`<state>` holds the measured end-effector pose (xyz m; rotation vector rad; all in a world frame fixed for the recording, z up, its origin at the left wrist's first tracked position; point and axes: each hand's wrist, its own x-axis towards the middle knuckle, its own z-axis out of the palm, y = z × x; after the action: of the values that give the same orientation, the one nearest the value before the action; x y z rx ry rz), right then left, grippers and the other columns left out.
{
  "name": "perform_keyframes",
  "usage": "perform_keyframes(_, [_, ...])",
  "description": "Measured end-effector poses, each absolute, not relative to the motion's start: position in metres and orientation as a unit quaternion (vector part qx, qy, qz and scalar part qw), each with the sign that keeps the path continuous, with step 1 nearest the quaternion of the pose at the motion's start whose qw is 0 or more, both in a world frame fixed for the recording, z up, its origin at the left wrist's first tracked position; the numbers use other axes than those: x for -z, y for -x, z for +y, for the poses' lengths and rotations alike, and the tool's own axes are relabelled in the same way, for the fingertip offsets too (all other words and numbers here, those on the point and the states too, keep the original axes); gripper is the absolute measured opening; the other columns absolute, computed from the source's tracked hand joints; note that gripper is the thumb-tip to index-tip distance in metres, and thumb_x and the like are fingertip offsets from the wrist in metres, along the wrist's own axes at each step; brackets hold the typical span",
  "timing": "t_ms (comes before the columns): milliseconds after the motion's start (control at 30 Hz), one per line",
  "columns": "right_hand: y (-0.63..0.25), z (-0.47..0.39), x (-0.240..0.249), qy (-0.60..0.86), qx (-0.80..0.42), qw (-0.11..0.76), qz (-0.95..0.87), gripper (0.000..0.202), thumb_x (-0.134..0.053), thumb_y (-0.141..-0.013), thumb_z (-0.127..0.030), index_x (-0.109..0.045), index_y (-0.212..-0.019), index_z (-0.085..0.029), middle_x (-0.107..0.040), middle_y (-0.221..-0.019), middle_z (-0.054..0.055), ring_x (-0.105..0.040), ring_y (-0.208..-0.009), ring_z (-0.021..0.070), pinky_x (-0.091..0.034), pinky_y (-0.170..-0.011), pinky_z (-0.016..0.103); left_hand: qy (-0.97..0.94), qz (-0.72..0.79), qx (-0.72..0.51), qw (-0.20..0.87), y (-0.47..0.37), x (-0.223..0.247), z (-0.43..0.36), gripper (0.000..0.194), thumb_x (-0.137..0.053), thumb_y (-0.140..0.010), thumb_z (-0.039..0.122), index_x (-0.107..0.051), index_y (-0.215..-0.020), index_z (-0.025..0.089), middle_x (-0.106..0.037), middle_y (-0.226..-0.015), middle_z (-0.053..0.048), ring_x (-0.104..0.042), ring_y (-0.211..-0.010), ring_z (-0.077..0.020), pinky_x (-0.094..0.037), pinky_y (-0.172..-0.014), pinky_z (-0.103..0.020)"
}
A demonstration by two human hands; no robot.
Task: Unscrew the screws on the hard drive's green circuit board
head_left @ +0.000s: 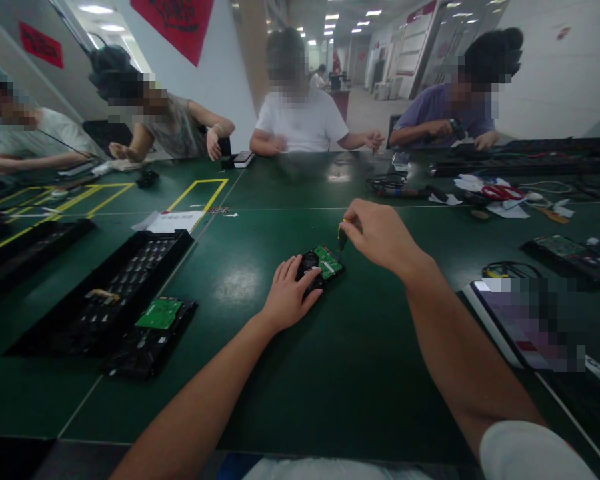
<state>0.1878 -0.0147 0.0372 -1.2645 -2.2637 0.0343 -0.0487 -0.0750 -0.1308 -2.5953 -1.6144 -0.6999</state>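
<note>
A hard drive (pixel 330 260) with a green circuit board lies tilted on the green table, near the middle of the head view. My left hand (pixel 291 293) rests on its near left part with the fingers spread, pressing on the black casing. In my right hand (pixel 377 233), thumb and fingers pinch a small screwdriver (pixel 342 237) with a dark and yellow handle. It points down at the drive's right corner, where its tip is too small to make out clearly.
On the left lie a long black tray (pixel 105 293) and a second drive with a green board (pixel 160 313). A tablet (pixel 520 327), cables (pixel 513 269) and another drive (pixel 570 253) lie right. Several people sit across the table (pixel 260 413).
</note>
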Motion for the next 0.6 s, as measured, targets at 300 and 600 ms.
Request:
perform_keyframes(300, [-0.1875,-0.0148,-0.0391,0.458,-0.008,0.246,-0.854,0.007,-0.062,-0.101,-0.022,-0.068,-0.104,-0.020,-0.076,-0.105,0.010,-0.068,-0.093,0.0253,-0.047,-0.084,0.037,0.828,-0.516,0.218,0.009,0.0484,0.1292,-0.0759,0.051,-0.061,-0.104,0.049,-0.060,-0.153,0.031,-0.033,-0.173,-0.014,-0.033,-0.158,-0.0411,-0.032,-0.127,-0.064])
perform_keyframes(600, [-0.1908,-0.0137,-0.0374,0.464,0.010,0.235,-0.854,0.007,-0.062,-0.100,-0.018,-0.067,-0.104,-0.020,-0.072,-0.104,0.010,-0.065,-0.091,0.0241,-0.044,-0.082,0.036,0.829,-0.515,0.217,0.007,0.0485,0.1285,-0.0762,0.051,-0.061,-0.104,0.048,-0.060,-0.153,0.031,-0.034,-0.172,-0.014,-0.033,-0.158,-0.0406,-0.031,-0.127,-0.065])
